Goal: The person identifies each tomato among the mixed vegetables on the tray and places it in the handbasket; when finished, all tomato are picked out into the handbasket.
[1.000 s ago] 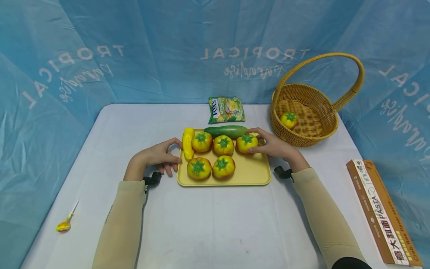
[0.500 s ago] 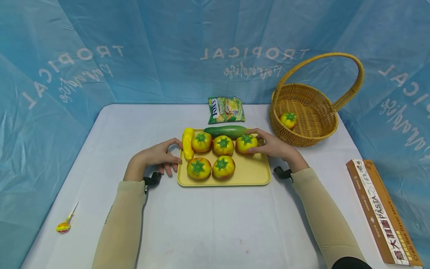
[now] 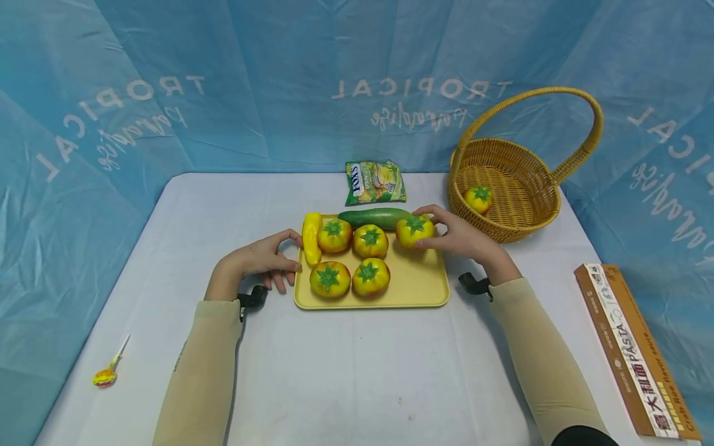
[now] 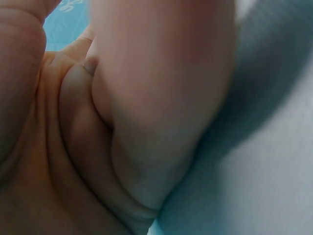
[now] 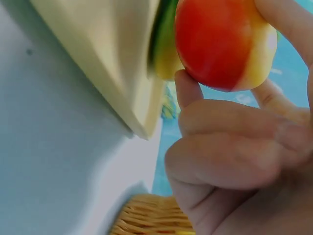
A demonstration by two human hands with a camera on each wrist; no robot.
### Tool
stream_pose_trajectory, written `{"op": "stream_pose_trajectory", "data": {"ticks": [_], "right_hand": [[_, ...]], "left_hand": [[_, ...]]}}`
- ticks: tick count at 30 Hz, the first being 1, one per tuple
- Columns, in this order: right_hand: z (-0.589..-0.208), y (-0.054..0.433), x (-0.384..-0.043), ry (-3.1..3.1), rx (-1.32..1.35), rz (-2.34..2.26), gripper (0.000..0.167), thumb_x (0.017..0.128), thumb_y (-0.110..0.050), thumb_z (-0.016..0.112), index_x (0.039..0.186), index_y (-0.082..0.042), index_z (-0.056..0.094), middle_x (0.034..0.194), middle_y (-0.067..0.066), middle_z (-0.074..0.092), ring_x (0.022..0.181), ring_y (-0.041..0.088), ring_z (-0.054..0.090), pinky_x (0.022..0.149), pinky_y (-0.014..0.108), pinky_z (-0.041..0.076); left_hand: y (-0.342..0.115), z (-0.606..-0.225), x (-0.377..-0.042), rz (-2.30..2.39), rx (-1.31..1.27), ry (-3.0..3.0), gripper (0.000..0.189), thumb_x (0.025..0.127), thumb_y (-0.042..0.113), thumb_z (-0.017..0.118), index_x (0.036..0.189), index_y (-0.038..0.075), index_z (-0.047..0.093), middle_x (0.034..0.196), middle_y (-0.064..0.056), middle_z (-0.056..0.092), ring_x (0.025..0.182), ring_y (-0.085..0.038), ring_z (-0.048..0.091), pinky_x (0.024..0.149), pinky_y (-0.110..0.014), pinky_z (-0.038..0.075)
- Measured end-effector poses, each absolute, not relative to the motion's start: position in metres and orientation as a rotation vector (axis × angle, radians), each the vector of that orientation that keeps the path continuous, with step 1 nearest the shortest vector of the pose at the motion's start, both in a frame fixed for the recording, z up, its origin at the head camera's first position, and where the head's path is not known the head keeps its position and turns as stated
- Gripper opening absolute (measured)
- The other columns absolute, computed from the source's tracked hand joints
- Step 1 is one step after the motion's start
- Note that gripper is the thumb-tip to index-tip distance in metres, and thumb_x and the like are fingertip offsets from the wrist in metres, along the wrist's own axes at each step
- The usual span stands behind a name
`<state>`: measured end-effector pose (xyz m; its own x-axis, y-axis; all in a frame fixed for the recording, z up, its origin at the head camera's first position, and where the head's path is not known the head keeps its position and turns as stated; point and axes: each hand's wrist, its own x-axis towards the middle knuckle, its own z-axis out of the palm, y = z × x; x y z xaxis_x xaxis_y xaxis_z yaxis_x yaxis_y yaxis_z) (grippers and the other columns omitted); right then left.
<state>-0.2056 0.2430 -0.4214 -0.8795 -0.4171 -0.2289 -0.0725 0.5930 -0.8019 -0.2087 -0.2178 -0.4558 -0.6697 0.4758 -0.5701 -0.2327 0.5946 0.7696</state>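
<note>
My right hand pinches a yellow-and-red toy tomato with a green star-shaped top, lifted a little above the yellow tray. In the right wrist view, thumb and fingers hold the sides of its red underside. At the tray's left rim rests my left hand, its index finger and thumb touching the edge, apart from each other. The left wrist view shows mostly its bent fingers. On the tray lie several like tomatoes, a yellow banana-shaped piece and a green cucumber.
A wicker basket with a tall handle stands at the back right, one tomato inside. Behind the tray lies a green candy bag. A long pasta box lies at the right edge, a lollipop at the left.
My right hand has raised the rightmost tomato off the tray and moved it slightly right and back. The left hand and the tray have stayed in place.
</note>
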Motion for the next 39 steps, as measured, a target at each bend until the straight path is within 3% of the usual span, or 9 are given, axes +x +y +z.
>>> {"op": "stream_pose_trajectory", "data": {"ticks": [4,12,16,25,28,35,39], "right_hand": [[-0.414,0.249,-0.206,2.456,-0.382,-1.243,0.068,0.094,-0.04,0.081,0.153,-0.028,0.049,0.148,0.016,0.052,0.127,0.037,0.057,0.1,0.049,0.051],[-0.395,0.263,-0.204,2.517,-0.304,-1.344,0.071,0.095,-0.04,0.082,0.155,-0.028,0.046,0.165,0.011,0.041,0.155,0.038,0.037,0.111,0.059,0.046],[-0.382,0.274,-0.201,2.566,-0.23,-1.431,0.071,0.096,-0.037,0.08,0.157,-0.029,0.044,0.159,0.016,0.045,0.146,0.038,0.045,0.106,0.053,0.046],[-0.375,0.31,-0.199,2.7,-0.011,-1.524,0.074,0.095,-0.045,0.079,0.157,-0.042,0.039,0.156,0.014,0.043,0.115,0.026,0.06,0.086,0.025,0.056],[-0.379,0.323,-0.201,2.73,0.071,-1.535,0.075,0.094,-0.048,0.078,0.158,-0.044,0.039,0.155,0.014,0.043,0.113,0.022,0.059,0.086,0.026,0.055],[-0.389,0.348,-0.204,2.736,0.207,-1.554,0.078,0.093,-0.057,0.075,0.159,-0.047,0.034,0.162,0.017,0.034,0.135,0.03,0.044,0.094,0.034,0.045],[-0.394,0.356,-0.207,2.734,0.257,-1.582,0.08,0.095,-0.054,0.074,0.162,-0.042,0.031,0.162,0.017,0.033,0.134,0.026,0.044,0.095,0.037,0.046]], "left_hand": [[-0.218,-0.455,-0.209,1.124,0.196,2.022,0.062,0.097,0.031,0.078,0.142,0.021,0.036,0.087,-0.014,0.079,0.058,-0.022,0.074,0.05,-0.028,0.056],[-0.218,-0.455,-0.209,1.119,0.195,2.022,0.063,0.097,0.033,0.078,0.142,0.021,0.036,0.088,-0.014,0.079,0.059,-0.022,0.074,0.051,-0.028,0.057],[-0.217,-0.454,-0.21,1.119,0.191,2.023,0.062,0.097,0.033,0.078,0.142,0.022,0.036,0.087,-0.014,0.079,0.059,-0.022,0.075,0.05,-0.028,0.056],[-0.218,-0.457,-0.21,1.119,0.197,2.02,0.062,0.097,0.033,0.078,0.142,0.021,0.036,0.087,-0.014,0.079,0.059,-0.022,0.075,0.051,-0.028,0.057],[-0.218,-0.457,-0.21,1.118,0.207,2.029,0.063,0.097,0.033,0.078,0.142,0.021,0.036,0.088,-0.014,0.079,0.059,-0.022,0.075,0.051,-0.028,0.057],[-0.217,-0.455,-0.209,1.118,0.215,2.034,0.062,0.098,0.032,0.078,0.142,0.02,0.036,0.088,-0.014,0.08,0.06,-0.022,0.075,0.051,-0.028,0.057],[-0.218,-0.456,-0.209,1.125,0.211,2.028,0.062,0.098,0.032,0.078,0.142,0.02,0.036,0.087,-0.014,0.079,0.059,-0.022,0.075,0.051,-0.028,0.057]]}}
